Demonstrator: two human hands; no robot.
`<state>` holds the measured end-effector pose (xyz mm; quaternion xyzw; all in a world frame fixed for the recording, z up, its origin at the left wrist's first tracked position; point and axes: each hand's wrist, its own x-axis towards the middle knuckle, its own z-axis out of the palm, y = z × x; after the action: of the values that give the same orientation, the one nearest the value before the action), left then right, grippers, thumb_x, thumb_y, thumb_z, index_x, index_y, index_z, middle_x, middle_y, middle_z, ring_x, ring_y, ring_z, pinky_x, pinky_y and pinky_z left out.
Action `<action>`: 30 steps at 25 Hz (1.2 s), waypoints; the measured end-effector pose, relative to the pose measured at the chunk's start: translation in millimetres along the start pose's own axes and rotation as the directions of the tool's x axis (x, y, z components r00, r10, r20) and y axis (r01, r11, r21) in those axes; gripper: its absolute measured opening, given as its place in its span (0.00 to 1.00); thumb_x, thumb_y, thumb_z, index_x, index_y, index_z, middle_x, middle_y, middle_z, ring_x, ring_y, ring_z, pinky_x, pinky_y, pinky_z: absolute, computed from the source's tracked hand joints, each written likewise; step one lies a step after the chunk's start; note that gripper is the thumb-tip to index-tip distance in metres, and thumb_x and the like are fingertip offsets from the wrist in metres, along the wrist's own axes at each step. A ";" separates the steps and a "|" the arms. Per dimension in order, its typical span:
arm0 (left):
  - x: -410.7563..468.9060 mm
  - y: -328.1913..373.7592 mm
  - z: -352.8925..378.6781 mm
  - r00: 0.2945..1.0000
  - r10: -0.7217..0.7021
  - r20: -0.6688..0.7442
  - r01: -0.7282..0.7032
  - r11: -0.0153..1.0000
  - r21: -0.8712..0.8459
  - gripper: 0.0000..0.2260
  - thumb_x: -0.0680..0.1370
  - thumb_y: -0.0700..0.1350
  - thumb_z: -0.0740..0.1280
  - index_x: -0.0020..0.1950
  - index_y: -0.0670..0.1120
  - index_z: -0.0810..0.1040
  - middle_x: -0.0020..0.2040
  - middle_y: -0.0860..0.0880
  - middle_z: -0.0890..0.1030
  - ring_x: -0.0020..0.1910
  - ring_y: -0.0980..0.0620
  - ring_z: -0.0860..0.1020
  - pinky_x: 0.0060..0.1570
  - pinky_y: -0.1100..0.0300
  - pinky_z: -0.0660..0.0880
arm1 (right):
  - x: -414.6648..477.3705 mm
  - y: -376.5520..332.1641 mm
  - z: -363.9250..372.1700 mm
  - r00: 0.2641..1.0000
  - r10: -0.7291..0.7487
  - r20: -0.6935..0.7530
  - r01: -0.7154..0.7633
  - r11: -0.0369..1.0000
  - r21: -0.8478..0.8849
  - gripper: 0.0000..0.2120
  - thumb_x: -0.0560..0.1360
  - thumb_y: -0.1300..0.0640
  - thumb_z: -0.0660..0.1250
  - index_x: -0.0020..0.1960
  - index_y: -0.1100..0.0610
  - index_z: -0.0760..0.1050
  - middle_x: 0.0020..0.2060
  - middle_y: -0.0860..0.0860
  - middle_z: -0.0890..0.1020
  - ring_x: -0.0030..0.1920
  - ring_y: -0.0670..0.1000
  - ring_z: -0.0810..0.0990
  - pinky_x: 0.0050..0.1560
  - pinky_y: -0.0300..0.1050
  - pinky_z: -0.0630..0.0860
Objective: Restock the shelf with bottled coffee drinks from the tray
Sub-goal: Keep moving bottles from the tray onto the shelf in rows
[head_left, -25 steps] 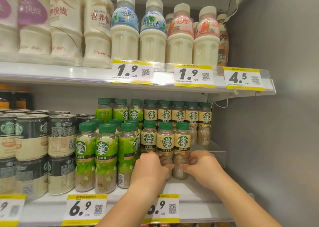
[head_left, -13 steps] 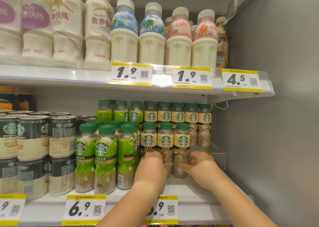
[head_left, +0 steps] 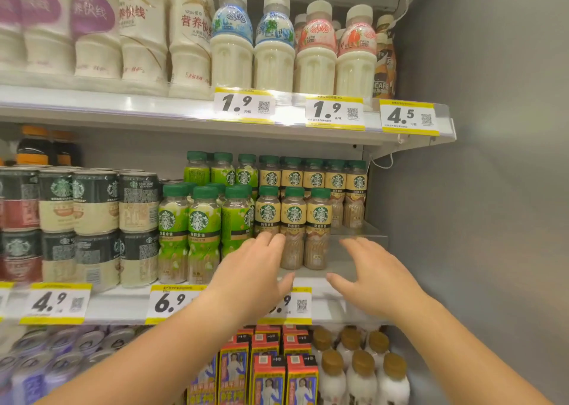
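Two grips are up at the middle shelf (head_left: 123, 304), both released, nothing held.

Coffee bottles (head_left: 294, 220): tan labels, green caps, all upright, right end of the middle shelf. Three stand in the near row, side by side. A far row (head_left: 314, 178) of the same bottles stands behind and runs further right, toward the grey wall (head_left: 492, 189). A clear panel (head_left: 365, 240) sits just right of the near row.

Left grip (head_left: 252, 277): fingers straight, tips over the lower body of the leftmost near coffee bottle, at the seam with the green bottles (head_left: 203, 224). Touching or just short, cannot tell; the fingertips are blurred. Thumb sticks out to the right.

Right grip (head_left: 377, 277): fingers spread and relaxed, pointing at the bare shelf patch right of the near row. Touches nothing. Thumb points left; the two thumbs are apart, with the near row showing between the grips.

Rest of the middle shelf: green bottles just left of the coffee bottles, same caps. Further left, cans (head_left: 95, 201) stacked two high. Edge tags read 4.9 (head_left: 55, 304) and 6.9 (head_left: 172, 303); a third tag (head_left: 300, 306) is partly hidden by the left grip.

Upper shelf (head_left: 123, 109): white milk bottles (head_left: 231, 53); tags 1.9 (head_left: 244, 106), 1.9 (head_left: 334, 112), 4.5 (head_left: 409, 118).

Lower shelf: purple cans (head_left: 46, 367) on the left, red cartons (head_left: 268, 370) in the middle, gold-capped white bottles (head_left: 360, 374) on the right.
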<state>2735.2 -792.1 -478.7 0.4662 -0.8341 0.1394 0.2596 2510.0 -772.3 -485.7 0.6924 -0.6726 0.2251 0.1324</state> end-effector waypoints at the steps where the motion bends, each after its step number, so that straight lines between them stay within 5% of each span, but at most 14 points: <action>1: -13.2 -1.9 -2.0 0.999 0.041 -0.024 -0.041 0.999 0.011 0.29 0.78 0.61 0.61 0.74 0.48 0.63 0.69 0.50 0.71 0.66 0.48 0.72 0.57 0.55 0.77 | -11.3 -3.0 -0.2 0.999 -0.027 -0.022 0.027 0.999 -0.019 0.38 0.75 0.33 0.58 0.78 0.51 0.56 0.77 0.49 0.62 0.77 0.51 0.58 0.74 0.49 0.59; 5: -79.1 -8.0 2.9 0.983 0.183 -0.012 -0.181 0.978 0.105 0.39 0.73 0.67 0.58 0.77 0.44 0.62 0.75 0.42 0.67 0.74 0.41 0.65 0.71 0.48 0.66 | -71.3 -21.6 14.5 0.993 -0.089 -0.082 0.085 0.995 -0.048 0.39 0.74 0.35 0.60 0.78 0.52 0.57 0.80 0.51 0.57 0.79 0.52 0.52 0.77 0.48 0.50; 13: -206.8 -40.0 83.9 0.959 0.258 0.117 -0.263 0.964 0.033 0.44 0.70 0.68 0.65 0.77 0.42 0.61 0.77 0.39 0.64 0.75 0.38 0.62 0.72 0.41 0.64 | -189.4 -39.5 104.7 0.990 -0.143 -0.004 0.142 0.989 -0.043 0.40 0.71 0.44 0.69 0.77 0.58 0.61 0.79 0.56 0.58 0.79 0.55 0.54 0.76 0.50 0.53; 19: -321.3 -71.4 181.0 0.924 0.198 0.328 -0.193 0.980 -0.048 0.43 0.70 0.64 0.69 0.77 0.40 0.62 0.76 0.38 0.65 0.74 0.38 0.64 0.70 0.42 0.65 | -280.4 -41.8 208.9 0.961 -0.132 0.241 0.127 0.991 0.039 0.41 0.71 0.47 0.72 0.77 0.59 0.60 0.78 0.56 0.60 0.79 0.55 0.55 0.78 0.51 0.53; 22: -382.8 -81.4 228.6 0.851 0.173 0.495 -0.158 0.985 -0.073 0.45 0.71 0.64 0.66 0.79 0.41 0.57 0.77 0.39 0.62 0.76 0.40 0.61 0.73 0.44 0.61 | -325.4 -41.8 260.0 0.923 -0.130 0.361 0.097 0.989 0.108 0.40 0.70 0.49 0.74 0.77 0.60 0.61 0.77 0.57 0.64 0.78 0.57 0.59 0.76 0.56 0.59; 25: -437.5 -85.6 268.0 0.751 0.144 0.644 -0.079 0.988 -0.129 0.43 0.73 0.60 0.69 0.79 0.40 0.55 0.77 0.40 0.62 0.76 0.42 0.61 0.74 0.49 0.61 | -367.9 -42.5 303.0 0.871 -0.125 0.476 0.060 0.987 0.149 0.40 0.72 0.47 0.72 0.78 0.57 0.59 0.78 0.53 0.62 0.78 0.53 0.57 0.77 0.47 0.53; 28: -476.3 -88.9 296.7 0.627 0.070 0.776 0.066 0.988 -0.142 0.33 0.73 0.51 0.72 0.74 0.44 0.62 0.70 0.45 0.66 0.68 0.44 0.70 0.59 0.48 0.76 | -410.4 -46.0 338.4 0.797 -0.117 0.593 0.005 0.982 0.186 0.40 0.74 0.44 0.69 0.79 0.53 0.55 0.79 0.50 0.58 0.79 0.49 0.52 0.76 0.40 0.47; 30: -492.7 -90.5 313.6 0.502 0.082 0.861 0.069 0.989 -0.135 0.29 0.73 0.47 0.71 0.71 0.46 0.63 0.66 0.47 0.68 0.63 0.46 0.73 0.54 0.47 0.77 | -434.8 -50.4 360.4 0.734 -0.119 0.669 -0.023 0.980 0.199 0.40 0.75 0.43 0.69 0.79 0.51 0.54 0.79 0.48 0.57 0.79 0.48 0.51 0.75 0.40 0.48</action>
<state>2929.2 -641.1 -1016.2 0.4491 -0.8621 -0.1744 -0.1573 2610.8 -565.4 -1003.9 0.7533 -0.6312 0.0187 -0.1838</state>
